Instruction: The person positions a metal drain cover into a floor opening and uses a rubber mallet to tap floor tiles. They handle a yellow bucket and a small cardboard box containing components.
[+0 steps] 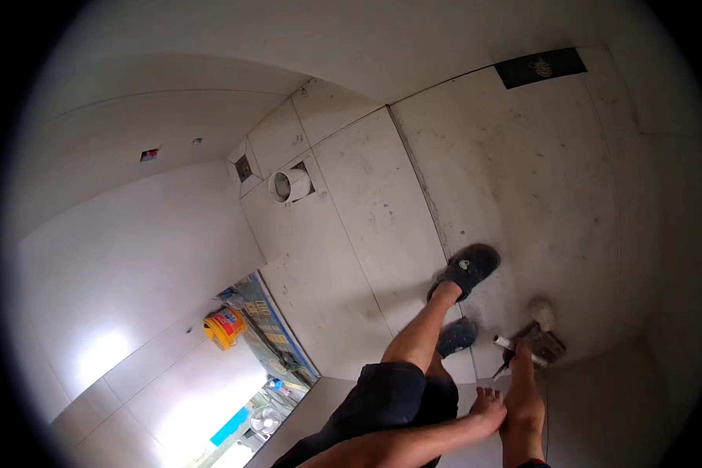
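Observation:
At the lower right, my right hand is closed around a tool with a white tube and a thin dark pointed part; its exact kind is too small to tell. Just beyond it a dark brown box-like thing sits by the wall, partly covered by the hand. Beside that is a pale rounded lump. My left hand hangs next to my right forearm, fingers loosely extended and holding nothing I can see. My feet wear black clogs on the tiled floor.
Large pale tiles with smudges cover the floor. A white pipe end stands near a square drain. A dark rectangle lies along the far wall. Through the doorway at left are a yellow bucket and a fan.

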`<state>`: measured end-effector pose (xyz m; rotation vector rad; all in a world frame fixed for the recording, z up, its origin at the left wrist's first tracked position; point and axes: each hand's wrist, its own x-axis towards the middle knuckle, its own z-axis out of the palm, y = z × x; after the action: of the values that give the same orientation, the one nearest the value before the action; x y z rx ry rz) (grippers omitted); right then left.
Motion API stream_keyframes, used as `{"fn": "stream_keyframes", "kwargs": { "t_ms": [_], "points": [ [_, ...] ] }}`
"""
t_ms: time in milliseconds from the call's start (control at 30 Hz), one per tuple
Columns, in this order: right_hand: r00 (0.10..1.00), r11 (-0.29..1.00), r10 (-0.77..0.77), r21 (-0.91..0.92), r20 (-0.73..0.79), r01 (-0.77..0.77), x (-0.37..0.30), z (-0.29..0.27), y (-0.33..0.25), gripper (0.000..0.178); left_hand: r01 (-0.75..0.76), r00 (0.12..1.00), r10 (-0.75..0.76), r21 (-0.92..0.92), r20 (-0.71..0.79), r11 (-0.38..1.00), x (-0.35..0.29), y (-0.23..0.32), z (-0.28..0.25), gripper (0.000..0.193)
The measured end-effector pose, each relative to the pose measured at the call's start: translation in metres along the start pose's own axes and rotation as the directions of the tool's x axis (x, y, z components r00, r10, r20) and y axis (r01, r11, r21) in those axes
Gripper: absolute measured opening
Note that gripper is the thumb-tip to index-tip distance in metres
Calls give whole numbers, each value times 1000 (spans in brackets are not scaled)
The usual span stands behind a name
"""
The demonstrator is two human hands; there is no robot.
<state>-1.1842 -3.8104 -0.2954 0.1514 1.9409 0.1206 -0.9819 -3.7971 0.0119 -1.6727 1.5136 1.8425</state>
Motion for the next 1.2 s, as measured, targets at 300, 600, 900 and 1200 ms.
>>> {"fn": "stream_keyframes", "kwargs": {
  "t_ms": [300,600,900,1200],
  "points": [
    [985,659,-99,-732,142,172,-239,-114,-28,17,-197,781,-196,-533,-593,823,-141,-62,6,32],
    [878,328,-78,-819,473,470,-500,-119,11,24,39,406,-754,-814,-517,579,-440,-115,94,25],
    [835,-56,-134,-846,533,531,-600,-70,94,26,-36,112,-984,-990,-138,135,-495,-143,392,32],
    [755,-402,-163,-741,635,537,-726,-2,236,20,-345,328,-937,-909,116,-233,-586,-166,456,38]
  ]
}}
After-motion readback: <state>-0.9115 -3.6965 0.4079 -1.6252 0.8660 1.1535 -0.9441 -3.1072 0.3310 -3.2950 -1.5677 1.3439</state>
